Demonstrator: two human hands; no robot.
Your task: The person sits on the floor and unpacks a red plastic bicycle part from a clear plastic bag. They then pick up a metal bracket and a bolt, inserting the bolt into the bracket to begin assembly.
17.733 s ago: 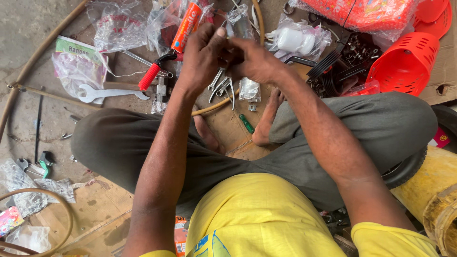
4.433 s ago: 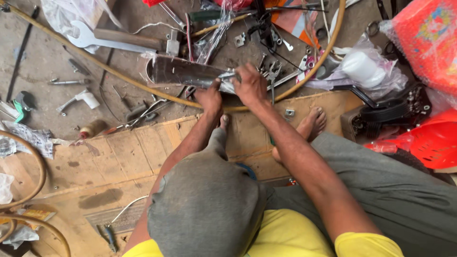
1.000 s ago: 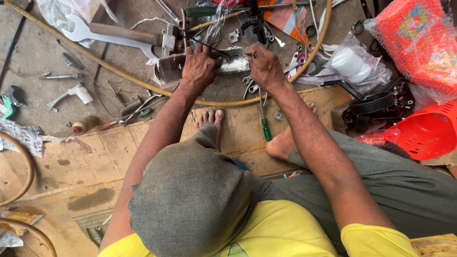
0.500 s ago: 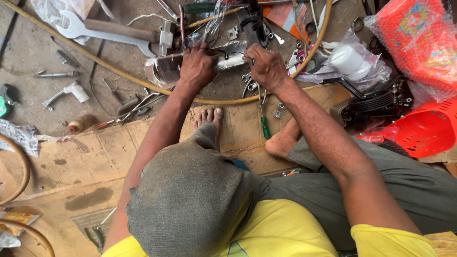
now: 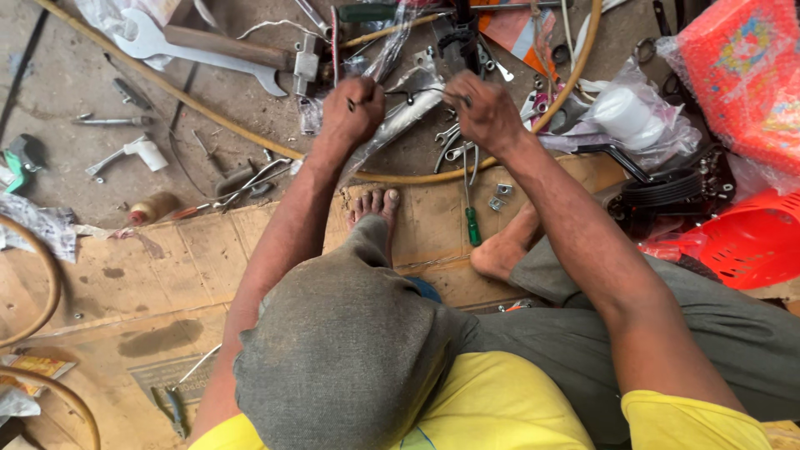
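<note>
1. The fingers of the left hand are curled into a closed fist around a thin dark rod-like piece; those of the right hand are bent shut on a small metal part with a thin wire running between the two fists. What the part is exactly cannot be told.
2. Just under and between the fingers lies a crumpled clear plastic bag on a stained concrete floor; nearer the person the floor is covered by flattened brown cardboard, on which the bare feet rest.
3. A yellowish hose curves past just below both fists. Left of the left fingers lie a large wrench and a wooden-handled hammer. Below the right fingers hang small spanners, and a green-handled screwdriver lies on the cardboard.
4. Right of the right fingers sits a clear bag with a white roll, beyond it a red-orange printed package and a red plastic basket. A small yellow-red wrapper lies far to the lower left.
5. Compared with half a second before, both hands have lifted slightly off the pile and drawn a little apart, with the wire stretched between them.
</note>
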